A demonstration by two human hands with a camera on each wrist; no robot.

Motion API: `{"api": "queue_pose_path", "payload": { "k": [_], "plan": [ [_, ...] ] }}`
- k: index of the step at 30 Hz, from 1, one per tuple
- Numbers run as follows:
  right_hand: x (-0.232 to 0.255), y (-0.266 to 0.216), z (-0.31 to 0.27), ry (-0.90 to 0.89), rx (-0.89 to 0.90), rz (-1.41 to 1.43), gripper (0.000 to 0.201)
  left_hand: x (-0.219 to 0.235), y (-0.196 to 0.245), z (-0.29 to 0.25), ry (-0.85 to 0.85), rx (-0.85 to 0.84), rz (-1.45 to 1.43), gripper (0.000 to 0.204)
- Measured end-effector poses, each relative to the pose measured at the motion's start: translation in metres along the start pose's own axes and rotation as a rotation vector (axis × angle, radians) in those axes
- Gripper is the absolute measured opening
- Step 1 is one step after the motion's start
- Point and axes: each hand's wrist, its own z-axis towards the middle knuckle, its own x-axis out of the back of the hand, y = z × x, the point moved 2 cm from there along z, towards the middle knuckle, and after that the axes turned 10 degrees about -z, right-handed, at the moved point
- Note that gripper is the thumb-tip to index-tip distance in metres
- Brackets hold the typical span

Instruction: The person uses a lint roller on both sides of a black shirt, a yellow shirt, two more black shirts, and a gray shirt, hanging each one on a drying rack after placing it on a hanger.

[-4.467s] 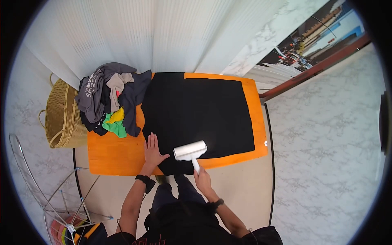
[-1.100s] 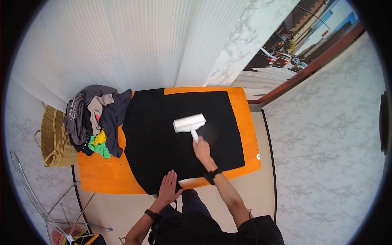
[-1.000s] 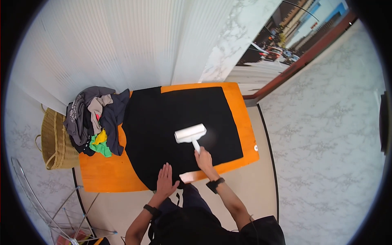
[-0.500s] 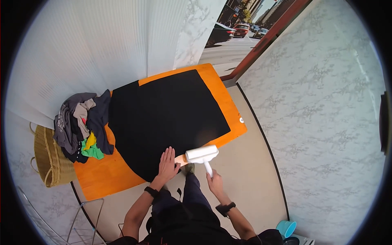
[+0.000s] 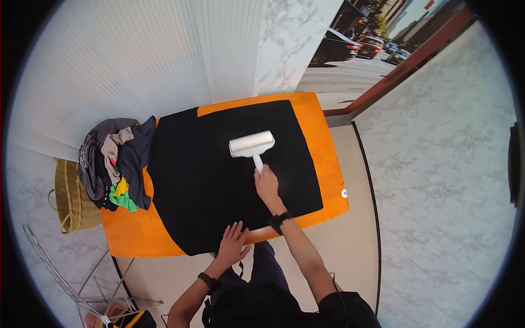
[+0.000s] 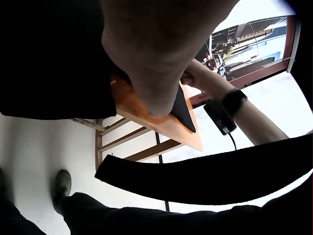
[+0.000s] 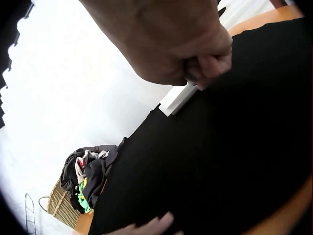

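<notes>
A black garment (image 5: 219, 175) lies spread flat over an orange table (image 5: 145, 232). My right hand (image 5: 267, 188) grips the handle of a white lint roller (image 5: 251, 143), whose wide roller is over the middle of the garment toward its far side. In the right wrist view the fingers of the right hand (image 7: 208, 61) curl round the handle, and part of the lint roller (image 7: 173, 100) shows beyond them. My left hand (image 5: 232, 244) lies with extended fingers on the garment's near edge. In the left wrist view, the left hand (image 6: 151, 58) is dark and close to the camera.
A heap of mixed clothes (image 5: 112, 164) sits at the table's left end. Behind it stands a woven basket (image 5: 74, 202). A metal drying rack (image 5: 82, 284) is on the floor at lower left. A pale curtain (image 5: 136, 65) hangs along the table's far side.
The lint roller has gone from mid-garment to the near edge and back out to the far part, in my right hand. My left hand stays by the near edge. The head view has shifted.
</notes>
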Motion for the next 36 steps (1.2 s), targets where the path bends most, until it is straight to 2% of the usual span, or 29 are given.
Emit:
{"api": "queue_pose_path", "payload": {
  "k": [6, 9, 13, 15, 17, 20, 28, 33, 35, 36],
  "plan": [
    [-0.029, -0.035, 0.118, -0.012, 0.042, -0.006, 0.028, 0.002, 0.006, 0.004, -0.035, 0.077, -0.029, 0.055],
    [-0.032, -0.044, 0.149, -0.037, 0.052, -0.023, 0.028, 0.007, 0.008, 0.005, -0.036, 0.115, -0.09, 0.05],
    [-0.019, -0.039, 0.147, -0.049, 0.051, 0.033, 0.029, 0.01, 0.009, 0.004, -0.041, 0.159, -0.122, 0.048],
    [-0.005, -0.026, 0.119, -0.069, 0.058, 0.048, 0.029, 0.009, 0.01, 0.005, -0.035, 0.173, -0.165, 0.049],
    [0.011, -0.01, 0.071, -0.087, 0.124, 0.085, 0.028, 0.006, 0.01, 0.002, -0.037, 0.173, -0.172, 0.048],
    [0.029, 0.018, -0.014, -0.164, 0.124, 0.064, 0.026, 0.004, 0.005, 0.003, -0.032, 0.154, -0.144, 0.051],
    [0.073, 0.062, -0.21, -0.193, -0.047, -0.08, 0.029, 0.003, -0.008, -0.004, -0.008, -0.02, -0.142, 0.054],
    [0.087, 0.076, -0.281, -0.141, -0.092, -0.113, 0.03, 0.007, -0.014, -0.01, 0.04, -0.088, -0.191, 0.052],
    [0.095, 0.075, -0.296, -0.133, -0.124, -0.107, 0.028, 0.007, -0.016, -0.01, 0.152, -0.086, -0.189, 0.051],
    [0.101, 0.073, -0.301, -0.124, -0.135, -0.109, 0.028, 0.005, -0.018, -0.009, 0.17, -0.083, -0.192, 0.059]
  ]
}}
